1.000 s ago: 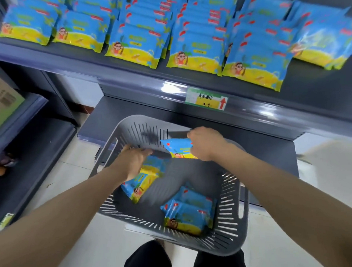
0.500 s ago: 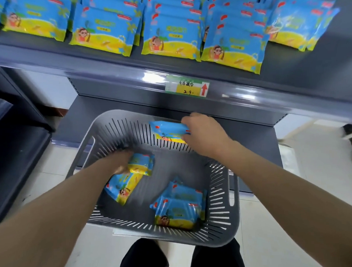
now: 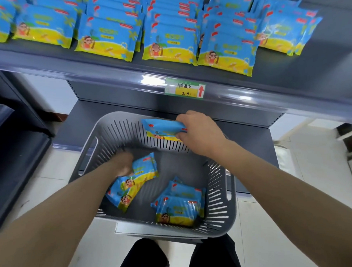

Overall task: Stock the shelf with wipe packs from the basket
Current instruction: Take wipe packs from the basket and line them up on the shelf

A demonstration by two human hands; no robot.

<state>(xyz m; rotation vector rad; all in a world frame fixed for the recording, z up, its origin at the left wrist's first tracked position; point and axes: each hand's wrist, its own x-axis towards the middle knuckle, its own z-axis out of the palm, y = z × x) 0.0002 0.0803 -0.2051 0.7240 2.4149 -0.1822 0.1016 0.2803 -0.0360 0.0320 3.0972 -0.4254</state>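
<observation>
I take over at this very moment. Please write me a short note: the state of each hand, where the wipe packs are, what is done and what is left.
Right hand: grips one wipe pack above the far rim of the basket.
Left hand: low inside the basket, at another pack; it is blurred, so the grip is unclear.
Done: the shelf already bears several rows of packs.
Left: place the held pack, then empty the basket; loose packs and a small stack lie inside.

Pale tiled floor down below. Plain white wall at the back. Dark grey rack off to the left side.
</observation>
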